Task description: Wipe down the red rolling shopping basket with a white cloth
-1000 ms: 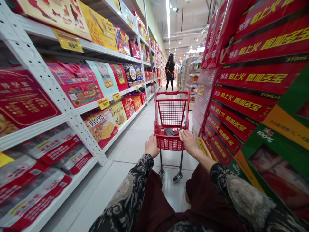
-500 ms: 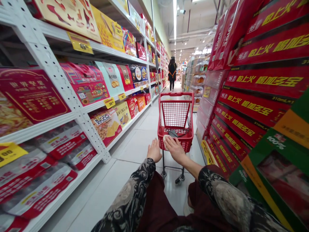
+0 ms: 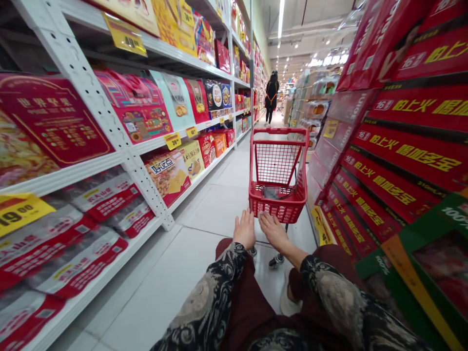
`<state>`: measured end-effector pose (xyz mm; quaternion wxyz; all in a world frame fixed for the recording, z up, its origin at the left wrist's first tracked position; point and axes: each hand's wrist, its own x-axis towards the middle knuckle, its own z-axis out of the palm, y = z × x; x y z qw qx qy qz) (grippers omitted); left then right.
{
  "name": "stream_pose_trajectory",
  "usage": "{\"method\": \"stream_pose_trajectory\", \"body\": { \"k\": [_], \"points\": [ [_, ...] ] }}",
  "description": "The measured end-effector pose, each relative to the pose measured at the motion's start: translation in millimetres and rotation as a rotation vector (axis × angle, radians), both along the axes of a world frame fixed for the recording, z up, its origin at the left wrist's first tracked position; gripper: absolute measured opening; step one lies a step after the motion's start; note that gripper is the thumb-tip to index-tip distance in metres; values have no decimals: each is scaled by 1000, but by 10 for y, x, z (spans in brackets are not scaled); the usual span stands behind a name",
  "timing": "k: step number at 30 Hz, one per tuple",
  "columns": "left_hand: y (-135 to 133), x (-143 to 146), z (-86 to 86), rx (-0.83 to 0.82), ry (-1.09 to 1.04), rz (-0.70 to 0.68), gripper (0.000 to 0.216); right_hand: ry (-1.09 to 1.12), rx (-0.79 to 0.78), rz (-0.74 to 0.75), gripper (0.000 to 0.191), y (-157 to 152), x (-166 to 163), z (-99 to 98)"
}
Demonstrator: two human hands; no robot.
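Note:
A small red shopping cart (image 3: 252, 168) with a mesh back stands in front of me on the aisle floor. A dark object with a cable lies in its basket, partly blurred out. My left hand (image 3: 244, 229) is raised just short of the basket's near left corner, fingers straight and pointing forward, with nothing seen in it. To its right, my right hand (image 3: 273, 230) reaches to the lower front of the basket with fingers stretched out, palm down. Its underside is hidden, so I cannot tell whether it touches the basket.
White shelving (image 3: 146, 187) with boxed snacks and wrapped bottle packs lines the left. Stacked red drink cartons (image 3: 405, 146) and a green box (image 3: 413, 243) crowd the right. A person in dark clothes (image 3: 271, 97) is farther down the aisle.
The white cloth-like piece at my right fingers no longer shows. That hand has drawn back from the basket's front. The view has shifted, placing the cart farther right and higher.

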<state>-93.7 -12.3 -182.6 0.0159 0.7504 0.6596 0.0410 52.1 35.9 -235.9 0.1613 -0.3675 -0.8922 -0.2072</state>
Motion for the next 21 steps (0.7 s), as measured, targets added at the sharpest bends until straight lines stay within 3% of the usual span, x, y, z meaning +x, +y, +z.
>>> {"method": "stream_pose_trajectory", "body": {
  "k": [7, 11, 16, 18, 21],
  "points": [
    [23, 108, -5, 81, -44, 87, 78, 202, 122, -29, 45, 112, 162, 453],
    [-14, 292, 53, 112, -11, 31, 73, 152, 56, -53, 45, 107, 182, 274],
    [-100, 465, -40, 87, 29, -17, 67, 106, -34, -101, 47, -87, 290, -68],
    [-95, 480, -71, 93, 25, -14, 67, 147, -34, -110, 50, -142, 384, -61],
    [-44, 495, -39, 112, 14, 16, 70, 268, 27, -126, 50, -135, 507, 110]
  ]
}}
